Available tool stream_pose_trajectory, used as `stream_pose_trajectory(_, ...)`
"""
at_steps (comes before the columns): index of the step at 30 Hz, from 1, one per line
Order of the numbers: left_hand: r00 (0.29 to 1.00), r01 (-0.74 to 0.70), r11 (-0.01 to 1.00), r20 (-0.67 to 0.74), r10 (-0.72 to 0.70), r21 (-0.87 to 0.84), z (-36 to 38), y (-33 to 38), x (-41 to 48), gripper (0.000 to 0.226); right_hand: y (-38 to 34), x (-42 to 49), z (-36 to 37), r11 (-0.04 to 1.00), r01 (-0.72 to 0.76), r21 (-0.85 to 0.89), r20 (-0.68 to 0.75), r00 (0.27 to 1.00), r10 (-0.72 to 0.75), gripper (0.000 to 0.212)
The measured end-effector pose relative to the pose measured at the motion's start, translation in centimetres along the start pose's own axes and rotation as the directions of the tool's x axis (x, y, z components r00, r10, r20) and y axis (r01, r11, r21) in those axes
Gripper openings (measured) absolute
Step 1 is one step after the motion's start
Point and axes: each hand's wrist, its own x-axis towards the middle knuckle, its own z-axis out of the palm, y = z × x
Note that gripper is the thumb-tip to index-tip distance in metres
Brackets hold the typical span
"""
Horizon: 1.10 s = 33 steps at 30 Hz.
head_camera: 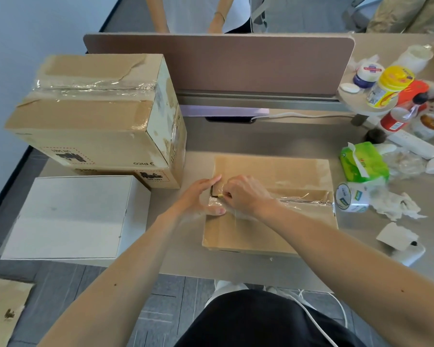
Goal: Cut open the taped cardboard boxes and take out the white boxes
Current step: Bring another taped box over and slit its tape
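Here the carton (273,171) lies flat on the counter (201,141), a taped seam running across its top. The right hand (246,194) curls round a small yellow cutter (220,195) at the seam's left end, while the left hand (199,196), fingers straight, presses the carton's left edge. The blade is best kept shallow, sparing whatever lies inside, and drawn away from the bracing fingers. A white box (68,216) sits left of the carton.

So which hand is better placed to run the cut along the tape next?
Right, probably. The right hand pinches a small yellow tool at the taped seam of the cardboard box, while the left hand lies flat on the box, steadying it.
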Motion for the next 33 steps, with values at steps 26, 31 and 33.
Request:
stream_pose_trajectory(26, 0.998, 0.053, 0.987, -0.028, -0.049, 0.152, -0.2, 2.3, 0.1, 0.099, 8.2, -5.7, -2.3, 0.997, -0.053, -0.061, -0.026, 0.998, 0.051, 0.021)
stream_pose_trajectory(31, 0.996, 0.075, 0.969, -0.067, -0.061, 0.234, -0.2, 2.4, 0.4, 0.101, 9.5, -6.8, -2.8, 0.997, -0.05, -0.054, -0.044, 0.998, 0.047, 0.022)
stream_pose_trajectory(33, 0.995, 0.076, 0.958, -0.085, -0.054, 0.278, -0.2, 2.8, 0.4, 0.102, 10.2, -7.4, -3.3, 0.997, -0.055, -0.06, -0.032, 0.998, 0.053, 0.021)
